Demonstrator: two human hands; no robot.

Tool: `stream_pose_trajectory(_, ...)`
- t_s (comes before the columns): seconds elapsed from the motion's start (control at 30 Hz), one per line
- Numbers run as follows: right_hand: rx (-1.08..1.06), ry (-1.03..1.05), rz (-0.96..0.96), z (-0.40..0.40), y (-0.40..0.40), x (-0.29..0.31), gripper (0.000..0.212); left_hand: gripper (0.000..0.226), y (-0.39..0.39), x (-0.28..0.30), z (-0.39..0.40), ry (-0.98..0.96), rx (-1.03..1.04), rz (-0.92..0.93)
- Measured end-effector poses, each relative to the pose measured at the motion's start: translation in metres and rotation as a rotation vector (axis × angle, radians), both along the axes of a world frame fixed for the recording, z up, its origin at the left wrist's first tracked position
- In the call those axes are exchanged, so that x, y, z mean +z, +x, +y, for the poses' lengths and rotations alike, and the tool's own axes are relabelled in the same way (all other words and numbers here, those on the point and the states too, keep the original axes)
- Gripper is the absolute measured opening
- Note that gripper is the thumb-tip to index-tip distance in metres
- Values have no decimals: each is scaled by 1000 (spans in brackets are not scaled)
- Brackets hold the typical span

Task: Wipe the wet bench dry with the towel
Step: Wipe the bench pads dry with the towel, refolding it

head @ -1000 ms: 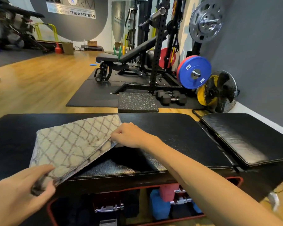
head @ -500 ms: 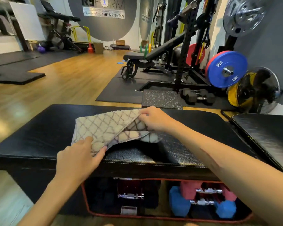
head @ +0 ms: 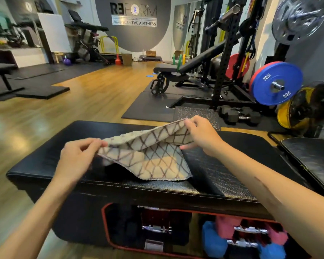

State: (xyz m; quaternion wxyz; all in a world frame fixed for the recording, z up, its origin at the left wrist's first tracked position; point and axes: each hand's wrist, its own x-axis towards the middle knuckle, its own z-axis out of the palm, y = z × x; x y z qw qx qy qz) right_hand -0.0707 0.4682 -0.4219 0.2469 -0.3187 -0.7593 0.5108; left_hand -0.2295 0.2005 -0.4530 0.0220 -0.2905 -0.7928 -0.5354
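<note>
A beige towel (head: 153, 156) with a brown diamond pattern hangs just above the black padded bench (head: 223, 171). My left hand (head: 79, 156) pinches its left corner. My right hand (head: 200, 135) grips its upper right corner, higher and farther back. The towel sags between them, and its loose lower edge touches the bench near the front. The bench top shines and looks cracked to the right of the towel.
Coloured dumbbells (head: 241, 238) sit in an open red-trimmed compartment under the bench. A second black pad (head: 310, 161) lies to the right. Beyond the bench are a squat rack (head: 226, 58), an incline bench, blue weight plates (head: 277, 86), floor dumbbells and wooden floor.
Both hands have lifted the towel off the bench and spread it between them. My left hand moved from pressing on the towel to pinching its left corner.
</note>
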Motion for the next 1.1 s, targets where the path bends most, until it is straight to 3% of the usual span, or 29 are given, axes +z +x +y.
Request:
stream_pose_trajectory(0.07,20,-86,63,-1,-8,0,24,9,-2,6,-3,-15,-89,-18)
stream_pose_trajectory(0.1,26,-15,87,-3,-13,1,26,9,1,7,-3,-86,-147,3)
stream_pose_trajectory(0.2,200,501,-24,-13,-23,5,22,76,22,-7,11,-500,-241,118)
stream_pose_trajectory(0.27,408,794,-251,-24,-29,10,34,89,39,-25,25,-614,-179,260)
stream_pose_trajectory(0.33,453,999,-371,-35,-35,15,38,73,45,-40,37,-584,-106,418)
stream_pose_trajectory(0.4,349,1125,-339,-45,-37,22,24,45,46,-48,44,-454,-54,521)
stream_pose_trajectory(0.47,260,1176,-242,-50,-37,31,19,20,45,-42,40,-413,2,504)
stream_pose_trajectory(0.5,231,1176,-188,-52,-37,38,19,18,43,-34,35,-426,56,450)
stream_pose_trajectory(0.6,201,1037,-5,-60,-35,67,17,20,6,-2,19,-496,256,426)
stream_pose_trajectory(0.73,68,692,167,-56,-25,114,30,34,-23,74,32,-264,234,423)
stream_pose_trajectory(0.8,-40,426,195,-35,-12,131,32,34,-14,100,61,-197,306,545)
stream_pose_trajectory(0.87,-189,212,230,-6,7,134,18,66,6,102,84,-291,284,644)
stream_pose_trajectory(0.93,-342,162,139,22,33,121,10,91,17,75,98,-506,115,603)
stream_pose_trajectory(1.0,-417,147,-40,48,66,90,13,96,28,30,94,-693,2,539)
stream_pose_trajectory(1.03,-433,115,-130,60,84,69,12,89,39,8,83,-681,-21,557)
stream_pose_trajectory(1.1,-438,-12,-296,76,121,22,10,55,74,-38,49,-415,-130,614)
